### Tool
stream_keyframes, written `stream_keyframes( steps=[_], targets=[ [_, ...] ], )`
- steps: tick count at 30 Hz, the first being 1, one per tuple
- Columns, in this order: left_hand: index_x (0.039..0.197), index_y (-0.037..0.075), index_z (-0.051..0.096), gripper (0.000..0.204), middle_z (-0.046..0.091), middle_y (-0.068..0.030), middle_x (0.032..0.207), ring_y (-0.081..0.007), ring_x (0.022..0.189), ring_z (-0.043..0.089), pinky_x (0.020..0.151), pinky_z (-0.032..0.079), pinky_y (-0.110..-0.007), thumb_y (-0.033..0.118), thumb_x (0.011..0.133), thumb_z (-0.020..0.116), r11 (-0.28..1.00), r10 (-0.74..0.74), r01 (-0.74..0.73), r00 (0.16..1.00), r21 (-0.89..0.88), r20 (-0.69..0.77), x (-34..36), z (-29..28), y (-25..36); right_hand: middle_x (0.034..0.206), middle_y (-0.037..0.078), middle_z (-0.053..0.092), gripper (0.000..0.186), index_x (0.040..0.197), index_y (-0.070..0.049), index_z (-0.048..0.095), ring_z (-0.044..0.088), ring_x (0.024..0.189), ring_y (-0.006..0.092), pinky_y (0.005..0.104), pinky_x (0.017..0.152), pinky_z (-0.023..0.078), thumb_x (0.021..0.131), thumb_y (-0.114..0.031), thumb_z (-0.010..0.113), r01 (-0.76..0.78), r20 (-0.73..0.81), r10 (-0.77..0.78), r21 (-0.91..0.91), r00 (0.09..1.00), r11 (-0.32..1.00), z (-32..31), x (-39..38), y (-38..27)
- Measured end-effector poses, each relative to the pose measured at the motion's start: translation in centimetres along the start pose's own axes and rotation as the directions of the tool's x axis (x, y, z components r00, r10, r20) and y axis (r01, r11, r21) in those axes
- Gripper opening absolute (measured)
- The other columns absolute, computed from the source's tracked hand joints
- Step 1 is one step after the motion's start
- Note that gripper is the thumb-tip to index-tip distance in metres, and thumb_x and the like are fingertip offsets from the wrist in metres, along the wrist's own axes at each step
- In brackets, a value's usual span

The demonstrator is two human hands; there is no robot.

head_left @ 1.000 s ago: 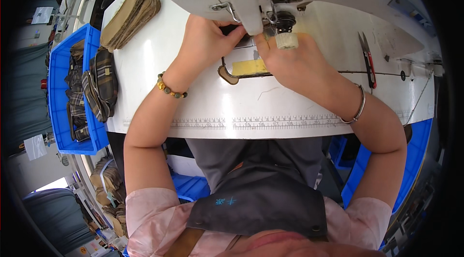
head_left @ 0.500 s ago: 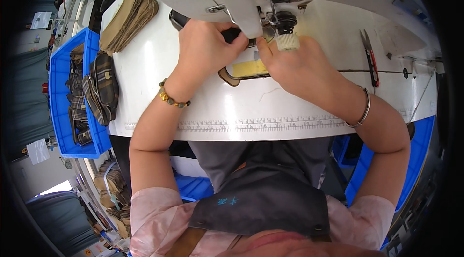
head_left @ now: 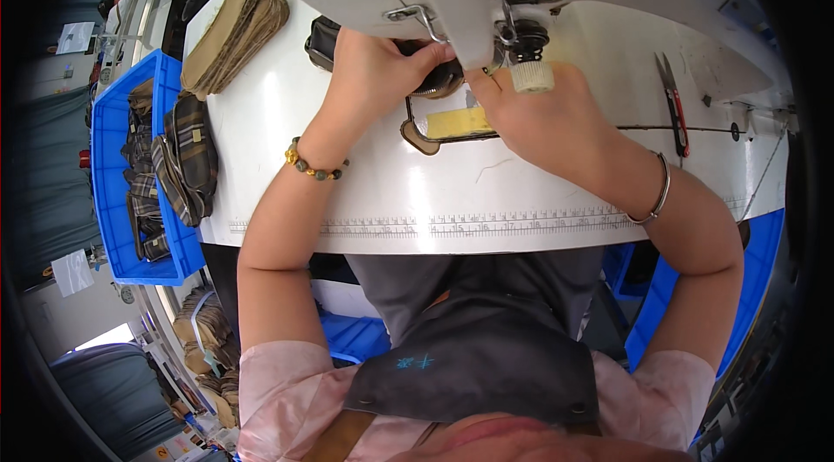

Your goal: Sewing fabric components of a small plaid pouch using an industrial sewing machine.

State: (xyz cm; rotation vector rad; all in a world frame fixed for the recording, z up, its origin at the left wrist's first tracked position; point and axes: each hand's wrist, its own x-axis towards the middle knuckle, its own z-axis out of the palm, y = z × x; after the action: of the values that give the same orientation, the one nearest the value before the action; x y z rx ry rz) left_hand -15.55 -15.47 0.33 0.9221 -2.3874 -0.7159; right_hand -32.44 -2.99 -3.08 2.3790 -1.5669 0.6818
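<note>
At the sewing machine (head_left: pixel 473 1), my left hand (head_left: pixel 369 71) pinches a dark piece (head_left: pixel 440 79) with a curved, toothed edge like a zip. Part of this piece lies hidden under the fingers and the machine head; a black glossy part (head_left: pixel 322 43) shows left of the hand. My right hand (head_left: pixel 552 114) is bent round beside the needle area, its fingertips at the piece's right end. The machine's pale knob (head_left: pixel 532 76) covers some of its fingers. Just below the hands, a yellow strip (head_left: pixel 458 122) lies on the table next to a small tan-edged plate (head_left: pixel 420 138).
Stacked tan sole-shaped pieces (head_left: pixel 234 38) lie at the table's far left. Plaid pouch-like items (head_left: pixel 188 153) rest by a blue crate (head_left: pixel 181 245) holding several more. Red-handled snips (head_left: pixel 673 110) lie on the right. A printed ruler (head_left: pixel 486 226) runs along the front edge.
The view has shifted slightly. My left fingers have lifted and turned a little, so more of the dark piece's curved edge shows. My right hand stays by the needle area.
</note>
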Motion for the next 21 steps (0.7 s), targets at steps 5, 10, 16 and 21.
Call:
stream_keyframes(
  steps=[5, 10, 16, 21],
  targets=[
    [0.092, 0.004, 0.079, 0.020, 0.076, -0.0090, 0.079, -0.0194, 0.066, 0.070, 0.063, 0.054, -0.031, 0.011, 0.075, 0.086, 0.999, -0.027, 0.026, 1.000, 0.042, 0.011, 0.2, 0.2, 0.1, 0.061, 0.008, 0.063, 0.002, 0.074, -0.008, 0.067, 0.067, 0.059, 0.0240, 0.0363, 0.051, 0.051, 0.075, -0.010, 0.067, 0.015, 0.041, -0.014, -0.012, 0.999, 1.000, -0.1, 0.1, 0.4],
    [0.089, 0.005, 0.079, 0.021, 0.075, -0.0082, 0.076, -0.0203, 0.062, 0.067, 0.059, 0.052, -0.031, 0.017, 0.074, 0.087, 0.996, -0.031, 0.033, 0.999, 0.077, -0.019, -0.2, 0.2, -0.4, 0.062, 0.007, 0.064, 0.004, 0.076, -0.005, 0.065, 0.067, 0.058, 0.0228, 0.0348, 0.051, 0.052, 0.074, -0.009, 0.067, 0.039, 0.061, -0.035, -0.064, 0.998, 0.997, -0.6, 0.0, -0.4],
    [0.099, 0.007, 0.077, 0.031, 0.072, -0.0081, 0.083, -0.0235, 0.070, 0.069, 0.059, 0.053, -0.033, 0.025, 0.076, 0.086, 0.938, 0.195, -0.227, 0.970, 0.262, 0.143, -1.3, -2.0, 0.0, 0.064, 0.007, 0.064, 0.008, 0.080, -0.004, 0.065, 0.067, 0.058, 0.0221, 0.0344, 0.052, 0.052, 0.074, -0.009, 0.066, 0.050, -0.009, -0.050, 0.017, 0.999, 0.999, -0.4, -0.2, -0.6],
    [0.101, 0.008, 0.074, 0.025, 0.071, -0.0042, 0.115, -0.0217, 0.084, 0.071, 0.064, 0.057, -0.034, 0.018, 0.079, 0.080, 0.752, 0.356, -0.462, 0.885, 0.470, 0.300, -3.2, -1.7, 0.9, 0.066, 0.007, 0.065, 0.009, 0.081, -0.003, 0.064, 0.068, 0.060, 0.0221, 0.0345, 0.053, 0.053, 0.074, -0.010, 0.066, 0.044, 0.011, -0.046, 0.101, 0.999, 0.994, -0.4, -0.1, -0.6]
  ],
)
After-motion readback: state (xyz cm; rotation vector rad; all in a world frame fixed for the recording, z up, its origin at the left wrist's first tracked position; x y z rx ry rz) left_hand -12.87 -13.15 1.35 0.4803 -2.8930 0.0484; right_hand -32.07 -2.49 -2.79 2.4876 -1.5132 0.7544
